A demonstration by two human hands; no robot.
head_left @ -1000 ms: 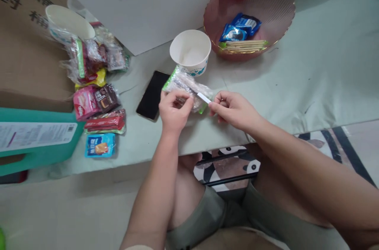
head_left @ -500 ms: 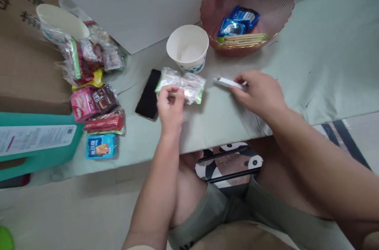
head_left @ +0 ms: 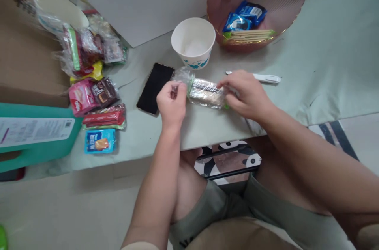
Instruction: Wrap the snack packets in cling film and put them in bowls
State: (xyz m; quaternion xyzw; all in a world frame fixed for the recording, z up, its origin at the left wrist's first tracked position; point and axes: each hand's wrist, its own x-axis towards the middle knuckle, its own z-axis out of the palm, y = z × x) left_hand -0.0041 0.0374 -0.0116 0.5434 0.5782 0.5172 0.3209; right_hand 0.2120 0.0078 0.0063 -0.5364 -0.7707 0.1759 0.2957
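A clear-wrapped snack packet (head_left: 207, 93) with green edges is stretched between my two hands above the table. My left hand (head_left: 171, 102) is closed, pinching the crumpled left end of its clear wrapper. At the packet's right end, the fingers of my right hand (head_left: 245, 94) are curled round the edge. A slim white utility knife (head_left: 268, 79) lies on the cloth just beyond my right hand, its left part partly hidden by the fingers. Behind the packet stands a white paper cup (head_left: 194, 47) with a blue leaf pattern. A black phone (head_left: 155, 88) lies beside my left hand.
A pink fluted bowl (head_left: 284, 17) at the back holds blue packets (head_left: 247, 15) and a stick-biscuit pack (head_left: 250, 35). Wrapped snacks (head_left: 83, 96) pile up at left, by a cardboard box (head_left: 29, 60) and a teal box (head_left: 63, 143). The table's front edge is near my knees.
My right hand has let go of the white utility knife, now lying on the cloth, and moved left onto the packet's right end. The packet has shifted right, its wrapper drawn out at the left.
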